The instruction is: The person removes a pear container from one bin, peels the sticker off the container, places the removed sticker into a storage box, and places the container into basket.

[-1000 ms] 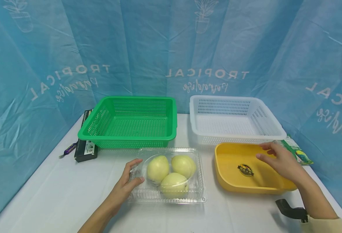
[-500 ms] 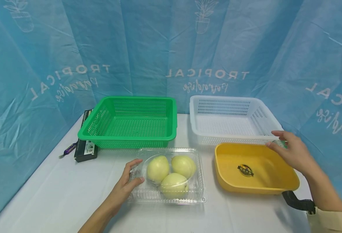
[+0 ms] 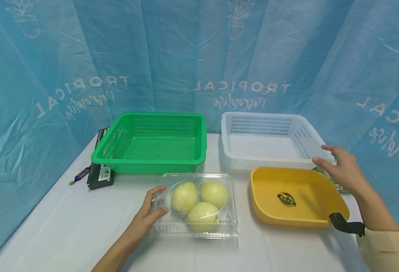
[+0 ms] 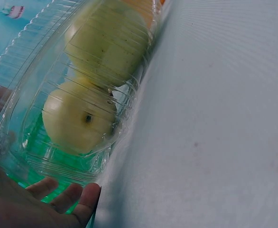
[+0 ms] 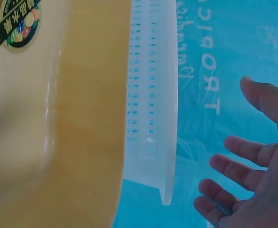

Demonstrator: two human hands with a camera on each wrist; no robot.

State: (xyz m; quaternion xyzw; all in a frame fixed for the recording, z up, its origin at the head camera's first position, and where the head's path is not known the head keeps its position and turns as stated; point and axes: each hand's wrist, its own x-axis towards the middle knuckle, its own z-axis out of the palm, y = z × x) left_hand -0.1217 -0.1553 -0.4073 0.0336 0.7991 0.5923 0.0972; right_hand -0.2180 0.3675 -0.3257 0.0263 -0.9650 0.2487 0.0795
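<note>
Packet (image 3: 342, 188) lies at two o'clock from the yellow tray (image 3: 302, 182), partly covered by the spread-fingered right hand (image 3: 344, 169); the left hand (image 3: 149, 209) rests unclenched at nine o'clock on the transparent box (image 3: 232, 219). Best pinched lightly, clear of the tray

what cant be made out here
Head view: part of the green packet, hidden by the right hand.
Head view: part of the black box, behind the green basket.
Head view: lettering on purple wrapper, too small.
Left wrist view: left hand, partly cut off at bottom left.
</note>
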